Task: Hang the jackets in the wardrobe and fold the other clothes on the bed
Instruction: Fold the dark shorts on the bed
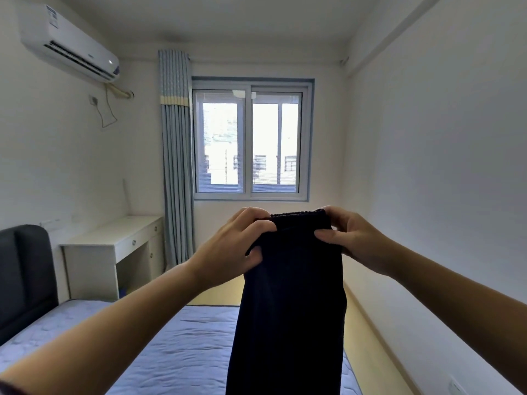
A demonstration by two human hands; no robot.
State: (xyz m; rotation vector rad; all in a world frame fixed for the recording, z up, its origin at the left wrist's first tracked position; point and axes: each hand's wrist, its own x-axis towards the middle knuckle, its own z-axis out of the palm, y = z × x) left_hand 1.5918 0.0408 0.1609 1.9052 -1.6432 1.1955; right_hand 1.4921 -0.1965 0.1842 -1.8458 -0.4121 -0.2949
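Head view: the left hand [241,243] grips one top corner of a dark navy garment [291,309] and the right hand [352,240] pinches the other, holding it up in the air above the bed [176,352]. It hangs long and narrow, with its lower end out of frame. The cloth looks soft, matte and fairly heavy. Its top band [299,215] is ribbed, likely elastic. Lowered carelessly, the limp length could bunch or twist on the quilted, faintly puckered bed and spoil the fold. A slack pinch on the stretchy band could let one corner drop.
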